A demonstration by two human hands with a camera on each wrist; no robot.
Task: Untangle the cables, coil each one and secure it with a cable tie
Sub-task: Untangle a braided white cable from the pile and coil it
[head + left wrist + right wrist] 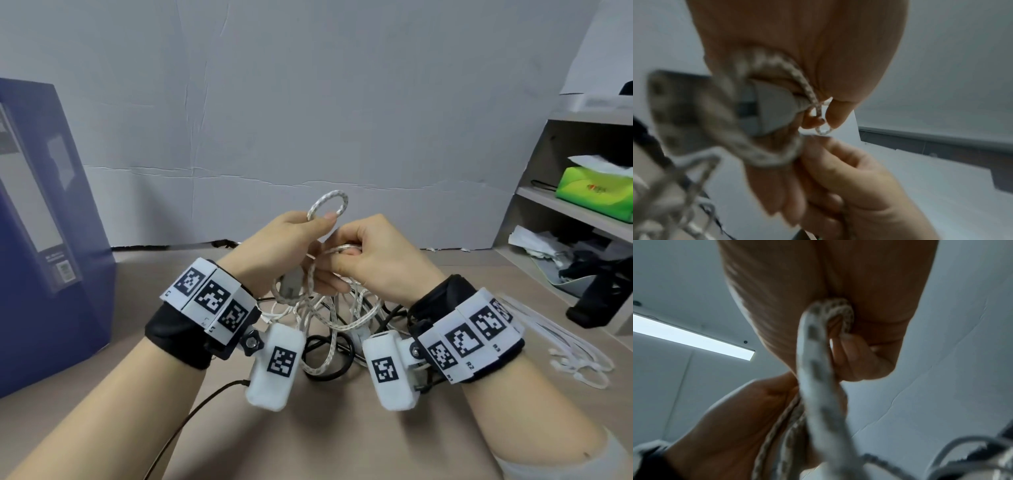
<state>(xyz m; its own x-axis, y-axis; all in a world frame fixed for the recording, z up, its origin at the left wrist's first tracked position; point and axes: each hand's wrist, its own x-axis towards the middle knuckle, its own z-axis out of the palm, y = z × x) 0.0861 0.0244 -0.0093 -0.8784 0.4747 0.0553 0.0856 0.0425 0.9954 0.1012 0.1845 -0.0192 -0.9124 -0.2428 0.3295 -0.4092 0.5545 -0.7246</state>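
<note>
left hand (281, 246) pinching a loop of the white braided cable (327, 205) | right hand (373, 257) curled round another strand, at its 3 o'clock | rest dangles onto black cable (325, 356) tangle on counter (308, 438) | cable ties (561, 342) at 3 o'clock

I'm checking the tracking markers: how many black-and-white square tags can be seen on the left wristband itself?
3, side by side along the left wristband: one at the end farthest from the hanging camera, one in the middle, one nearest it. More may be hidden round the wrist.
</note>
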